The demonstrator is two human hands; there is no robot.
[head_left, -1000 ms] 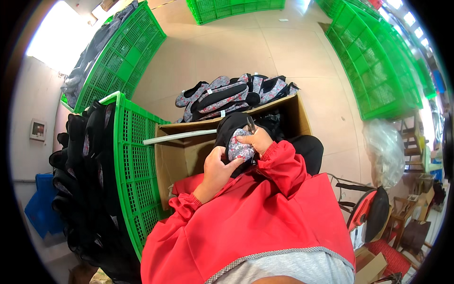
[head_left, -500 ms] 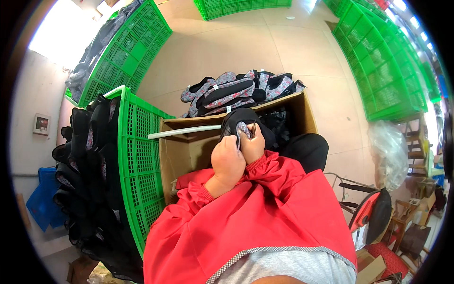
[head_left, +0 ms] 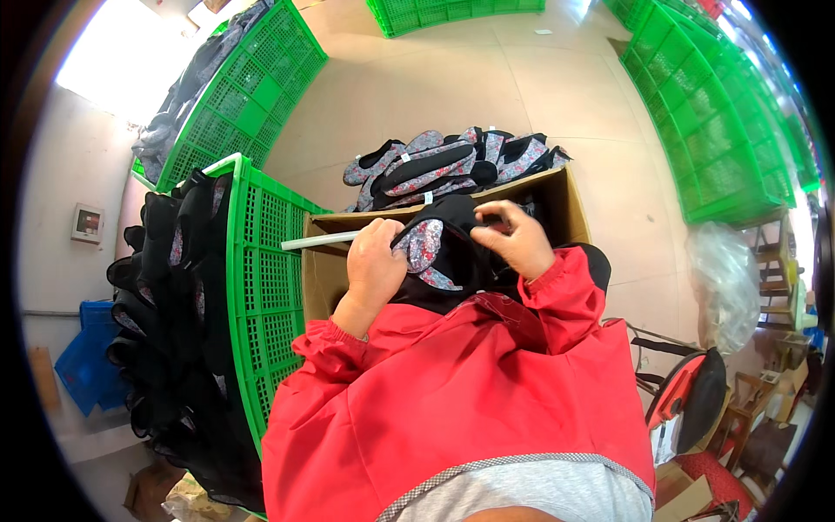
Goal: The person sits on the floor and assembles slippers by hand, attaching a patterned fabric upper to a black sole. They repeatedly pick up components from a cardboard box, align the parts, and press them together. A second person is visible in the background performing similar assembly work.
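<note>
Both my hands hold one shoe [head_left: 439, 248], black with a floral grey-and-red lining, over an open cardboard box [head_left: 570, 196]. My left hand [head_left: 374, 265] grips its left side near the heel. My right hand [head_left: 515, 237] pinches the black upper at its right edge. My red sleeves fill the lower middle of the view. More dark shoes lie inside the box, mostly hidden behind my hands.
A pile of similar floral shoes [head_left: 444, 161] lies on the floor beyond the box. A green plastic crate [head_left: 261, 278] stacked with black shoes [head_left: 165, 331] stands at my left. More green crates [head_left: 722, 113] line the right and far sides. A clear plastic bag [head_left: 722, 278] lies at right.
My hands have spread apart on the shoe, the right hand moving right along the upper, and the shoe has opened out between them.
</note>
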